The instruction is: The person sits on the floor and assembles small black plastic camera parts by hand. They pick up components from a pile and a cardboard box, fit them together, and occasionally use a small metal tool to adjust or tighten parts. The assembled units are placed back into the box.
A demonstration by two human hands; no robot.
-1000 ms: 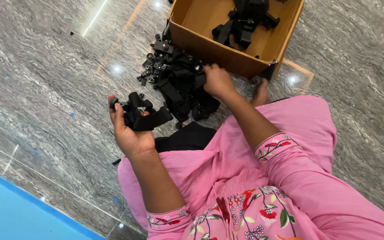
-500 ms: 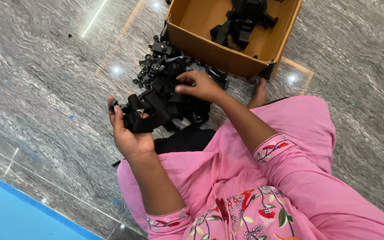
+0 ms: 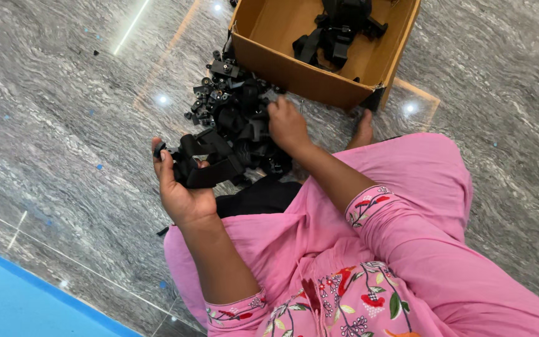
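Grey marble floor (image 3: 63,112) carries the pile of black strap mounts (image 3: 235,115), where the right hand (image 3: 287,125) has returned, fingers now closed on a piece, while the left hand (image 3: 179,184) stays clamped on a black strap bundle (image 3: 207,162).

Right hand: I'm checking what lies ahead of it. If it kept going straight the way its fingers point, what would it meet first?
The right hand is already on the heap of black straps and buckles; beyond that, probably the brown cardboard box, though depth is unclear.

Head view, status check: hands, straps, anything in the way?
Left hand shut on black strap piece. Right hand down in the strap pile on the floor, grip hidden. Cardboard box just beyond the pile, nothing blocking.
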